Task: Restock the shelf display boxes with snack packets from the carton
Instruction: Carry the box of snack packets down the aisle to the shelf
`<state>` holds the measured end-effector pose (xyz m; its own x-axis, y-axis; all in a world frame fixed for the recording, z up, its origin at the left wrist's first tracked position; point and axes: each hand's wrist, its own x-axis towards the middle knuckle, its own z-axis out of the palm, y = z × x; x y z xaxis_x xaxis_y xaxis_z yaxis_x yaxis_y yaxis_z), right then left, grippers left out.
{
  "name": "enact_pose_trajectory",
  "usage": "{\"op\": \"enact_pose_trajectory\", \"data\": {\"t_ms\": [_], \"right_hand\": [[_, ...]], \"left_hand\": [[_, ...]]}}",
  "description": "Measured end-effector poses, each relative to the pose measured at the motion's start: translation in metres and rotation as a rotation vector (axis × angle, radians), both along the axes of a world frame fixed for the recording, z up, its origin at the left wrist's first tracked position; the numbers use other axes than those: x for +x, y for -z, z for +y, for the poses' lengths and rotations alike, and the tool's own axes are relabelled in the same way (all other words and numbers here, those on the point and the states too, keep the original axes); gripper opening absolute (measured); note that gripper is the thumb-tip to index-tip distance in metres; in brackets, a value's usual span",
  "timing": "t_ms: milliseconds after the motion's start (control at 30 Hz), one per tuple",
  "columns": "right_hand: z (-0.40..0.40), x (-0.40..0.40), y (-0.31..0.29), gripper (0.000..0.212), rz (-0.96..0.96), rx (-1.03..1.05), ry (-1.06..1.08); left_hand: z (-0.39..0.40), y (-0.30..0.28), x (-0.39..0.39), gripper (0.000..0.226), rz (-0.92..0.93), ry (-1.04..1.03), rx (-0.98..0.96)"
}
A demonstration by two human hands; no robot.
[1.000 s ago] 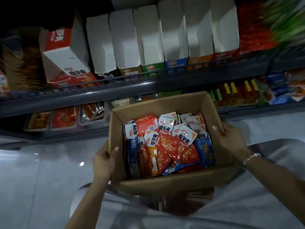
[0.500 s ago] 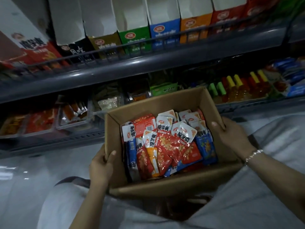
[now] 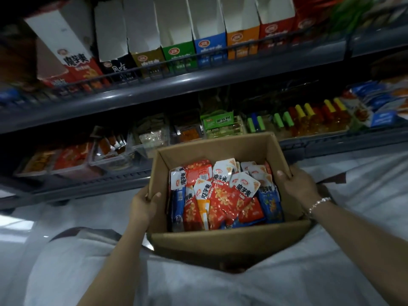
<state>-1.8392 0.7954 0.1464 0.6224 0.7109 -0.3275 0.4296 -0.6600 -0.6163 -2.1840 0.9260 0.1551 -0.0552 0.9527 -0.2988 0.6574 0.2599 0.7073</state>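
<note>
An open brown carton (image 3: 229, 239) sits against my body, low in the head view. Several red, white, blue and orange snack packets (image 3: 225, 193) lie loose inside it. My left hand (image 3: 143, 206) grips the carton's left wall, thumb hooked over the rim. My right hand (image 3: 295, 184) grips the right wall the same way, a bracelet on its wrist. Above, a row of display boxes (image 3: 174, 40) with tall white backs stands on the upper shelf: red, black, brown, green, blue, orange and red fronts.
A dark grey shelf edge (image 3: 198, 82) with a wire rail runs across the view. The lower shelf (image 3: 110, 180) holds clear trays of packets, a green box (image 3: 217, 121) and small bottles (image 3: 309, 120) with coloured caps. Pale floor lies below at the left.
The view has dropped toward the shelves, so the display boxes look nearer and larger. The carton has shifted slightly right in the frame. Both hands keep the same hold on it.
</note>
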Motion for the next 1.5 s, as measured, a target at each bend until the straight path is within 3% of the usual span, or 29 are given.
{"op": "enact_pose_trajectory", "data": {"t_ms": [133,600,900,1200,1500], "right_hand": [[-0.010,0.005,0.011,0.040,0.032,-0.068,0.006],[-0.004,0.009,0.071,0.033,0.067,-0.139,0.048],[-0.005,0.018,0.101,0.033,0.048,-0.114,0.113],[-0.013,0.017,0.126,0.033,0.160,-0.106,0.192],[-0.012,0.021,0.126,0.043,0.205,-0.158,0.151]], "left_hand": [[-0.016,0.006,0.002,0.034,0.041,0.000,-0.031],[-0.022,0.080,0.016,0.029,0.068,-0.029,-0.157],[-0.019,0.115,0.032,0.028,0.017,0.021,-0.161],[-0.015,0.147,0.035,0.037,-0.160,-0.092,-0.277],[-0.011,0.158,0.035,0.036,-0.153,-0.060,-0.328]]}}
